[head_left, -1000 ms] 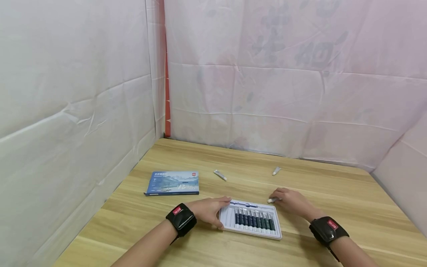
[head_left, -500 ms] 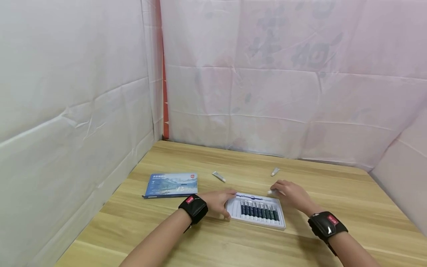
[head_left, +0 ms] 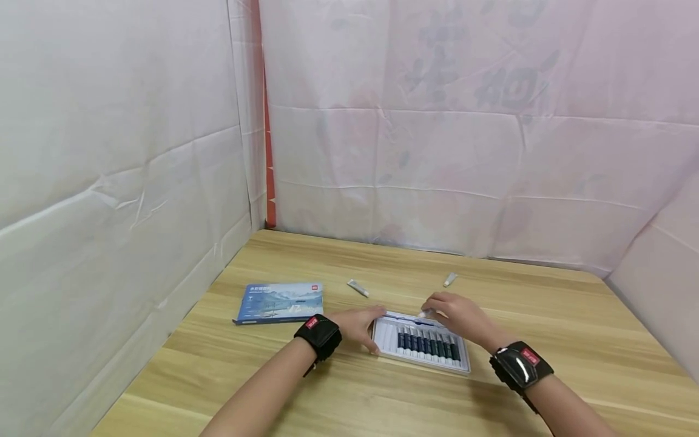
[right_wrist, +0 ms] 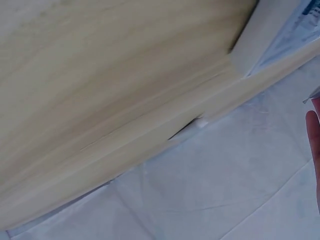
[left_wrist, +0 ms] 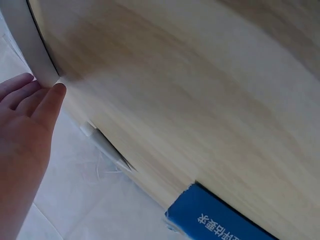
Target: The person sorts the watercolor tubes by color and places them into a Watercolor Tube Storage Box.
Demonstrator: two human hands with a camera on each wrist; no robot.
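A white plastic tray (head_left: 386, 341) of paint tubes lies on the table. My left hand (head_left: 354, 325) grips its left end, thumb near the front corner and fingers near the back one; the left wrist view shows those fingers against the tray's side (left_wrist: 35, 47). Several dark-labelled paint tubes (head_left: 428, 346) stand in a row inside, with bare slots at their left. Behind them lies a blue-handled paintbrush (head_left: 406, 318). Over the tray's back edge, my right hand (head_left: 461, 314) pinches a small paint tube (head_left: 425, 313), mostly hidden by the fingers. Its crimped end (right_wrist: 314, 93) shows in the right wrist view.
Left of the tray lies a flat blue cardboard box (head_left: 281, 302) with a mountain picture. Two loose paint tubes lie beyond the tray, one left (head_left: 358, 288) and another right (head_left: 450, 279). Pale cloth (head_left: 437, 152) hangs behind the table and at its sides.
The tray and my left hand have shifted right and slightly away. My right hand has moved left with its paint tube, from beside the tray to above its back edge.
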